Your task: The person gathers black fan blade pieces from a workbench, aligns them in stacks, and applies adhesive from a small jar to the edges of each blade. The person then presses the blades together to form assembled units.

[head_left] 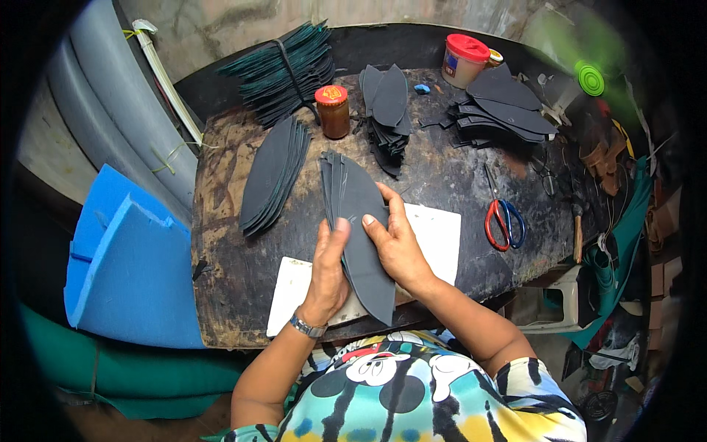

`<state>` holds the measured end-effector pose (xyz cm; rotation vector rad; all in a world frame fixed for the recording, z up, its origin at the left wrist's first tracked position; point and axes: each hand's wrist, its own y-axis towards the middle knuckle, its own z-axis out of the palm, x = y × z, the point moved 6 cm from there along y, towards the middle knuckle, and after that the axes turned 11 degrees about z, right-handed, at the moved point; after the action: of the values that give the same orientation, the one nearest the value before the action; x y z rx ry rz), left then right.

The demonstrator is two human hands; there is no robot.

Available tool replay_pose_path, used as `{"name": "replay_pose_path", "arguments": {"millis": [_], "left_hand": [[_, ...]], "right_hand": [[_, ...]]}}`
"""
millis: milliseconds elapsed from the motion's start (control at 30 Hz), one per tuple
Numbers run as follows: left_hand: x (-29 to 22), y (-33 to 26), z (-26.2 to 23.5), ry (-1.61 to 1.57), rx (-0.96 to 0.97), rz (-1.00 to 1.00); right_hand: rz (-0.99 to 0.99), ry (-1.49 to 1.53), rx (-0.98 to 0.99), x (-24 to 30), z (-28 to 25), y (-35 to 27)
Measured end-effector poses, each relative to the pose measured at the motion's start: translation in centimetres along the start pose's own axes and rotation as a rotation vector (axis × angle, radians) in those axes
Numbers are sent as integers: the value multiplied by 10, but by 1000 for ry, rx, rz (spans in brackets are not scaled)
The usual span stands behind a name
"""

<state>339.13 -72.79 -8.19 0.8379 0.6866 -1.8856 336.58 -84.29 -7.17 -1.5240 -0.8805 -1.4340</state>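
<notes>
Left hand: I see my left hand [326, 267], a metal watch [307, 325] at its wrist, closed along the left edge of a fanned stack of dark grey, pointed-oval flat sole-shaped pieces [359, 221]; thumb on top, the other fingers hidden beneath, so I cannot tell how far they curl.

Right hand: my right hand [396, 239] lies over the right side of the same stack, fingers spread flat on the top piece, thumb hidden under the edge. Both hands have hold of the stack together.

Stack position: held tilted just above the near middle of the worn dark wooden worktable [228, 295], over a white rectangular cutting board [434, 236]; its upper tips fan out to the left, its lower point reaches the table's near edge.

Left of stack: a second fanned pile of dark grey pointed pieces [274, 175] lies on the table, apart from my hands.

Far side: a brown glass jar with a red lid [333, 110] stands between a bundle of dark green pieces tied with a black band [283, 70] and another heap of dark pointed pieces [387, 114]. Further right, a white plastic tub with a red lid [464, 60] and a loose pile of larger dark pieces [501, 107].

Right of board: scissors with one red and one blue handle [502, 217] lie on the table, well apart from my right hand.

Off table, left: a thick slab of blue foam [125, 272] leans beside the table's left edge.
</notes>
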Motion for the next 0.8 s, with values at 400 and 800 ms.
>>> {"name": "replay_pose_path", "arguments": {"millis": [400, 800], "left_hand": [[-72, 39, -48, 397, -6, -5], [-42, 104, -67, 676, 67, -137]], "right_hand": [[91, -375, -338, 49, -129, 222], [482, -419, 110, 19, -79, 263]]}}
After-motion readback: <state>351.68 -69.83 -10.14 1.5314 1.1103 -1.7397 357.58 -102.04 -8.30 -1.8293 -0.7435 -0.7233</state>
